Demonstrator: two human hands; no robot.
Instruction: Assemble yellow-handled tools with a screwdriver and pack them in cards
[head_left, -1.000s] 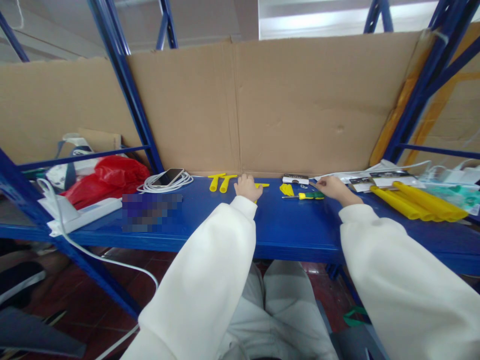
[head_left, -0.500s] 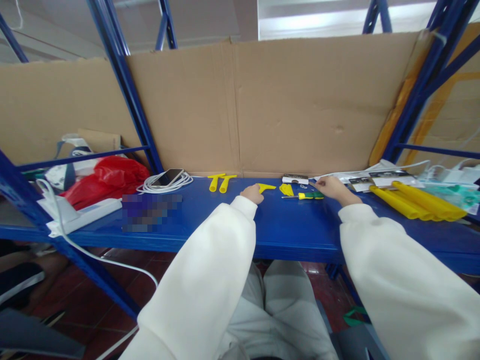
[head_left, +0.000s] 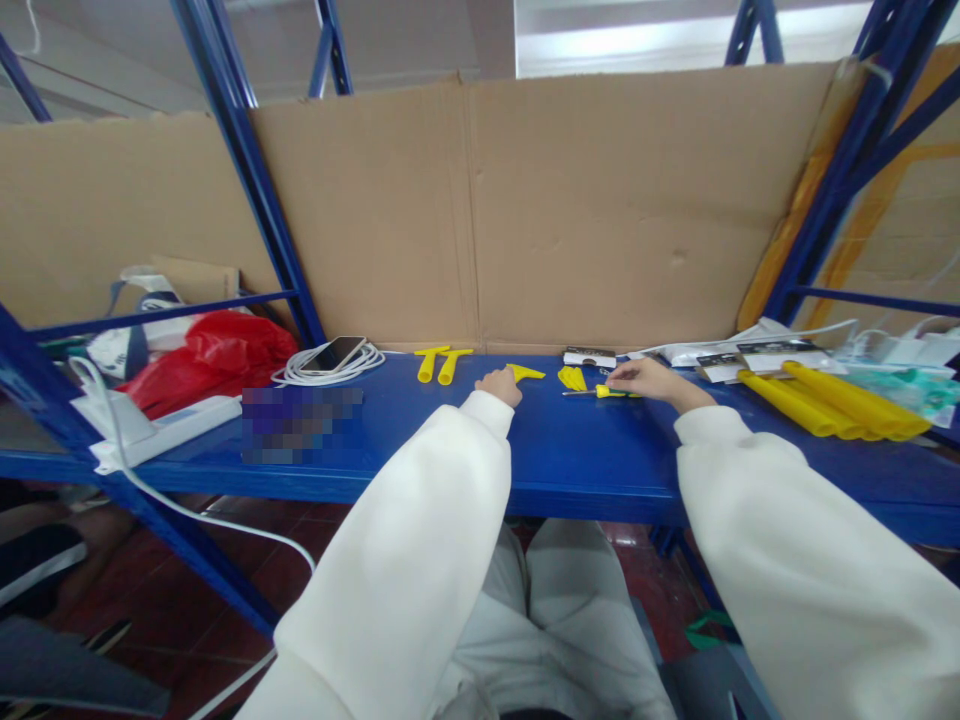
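My left hand [head_left: 498,386] is closed around a yellow T-shaped plastic handle [head_left: 526,373], whose tapered end sticks out to the right. My right hand [head_left: 646,380] reaches in over the grip of a yellow-and-green screwdriver [head_left: 602,392]. Its fingertips are pinched together at the spot where small bits lay; what is between them is too small to make out. Just left of those fingertips lie several flat yellow pieces [head_left: 572,378]. Behind them is a small black-and-white box [head_left: 589,357].
Two more yellow T-shaped handles [head_left: 448,366] lie left of my left hand. Long yellow tubes [head_left: 832,405] rest at the right. A phone [head_left: 339,352] sits on a coiled white cable, near a red bag [head_left: 225,355] and a white power strip [head_left: 169,430]. Cardboard [head_left: 600,210] backs the blue shelf [head_left: 585,460].
My right hand has moved left and slightly toward me, now covering part of the screwdriver's grip. My left hand, still on the yellow handle, has shifted slightly left.
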